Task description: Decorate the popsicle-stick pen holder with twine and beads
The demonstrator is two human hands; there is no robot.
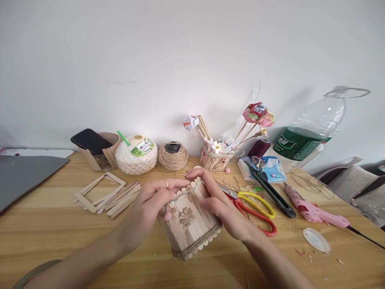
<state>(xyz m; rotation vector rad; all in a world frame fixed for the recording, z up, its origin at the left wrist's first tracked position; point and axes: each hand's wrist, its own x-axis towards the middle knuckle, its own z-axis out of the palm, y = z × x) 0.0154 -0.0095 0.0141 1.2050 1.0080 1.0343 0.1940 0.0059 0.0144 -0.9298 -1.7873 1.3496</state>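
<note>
A round holder made of popsicle sticks (189,224) is tilted above the wooden table (60,237), with a bead strip along its rim, lace at its base and small flowers on its side. My left hand (150,208), with a gold ring, grips its left side. My right hand (216,196) holds its right side, fingers pressing on the bead strip at the rim.
Loose popsicle sticks and a stick frame (105,194) lie at left. Behind are a phone in a stick stand (92,142), a coconut drink (136,154), a twine ball (173,156) and a flower holder (215,158). At right lie scissors (255,206), a utility knife (272,194), a pink glue gun (313,208), a lid (315,239) and a plastic bottle (309,136).
</note>
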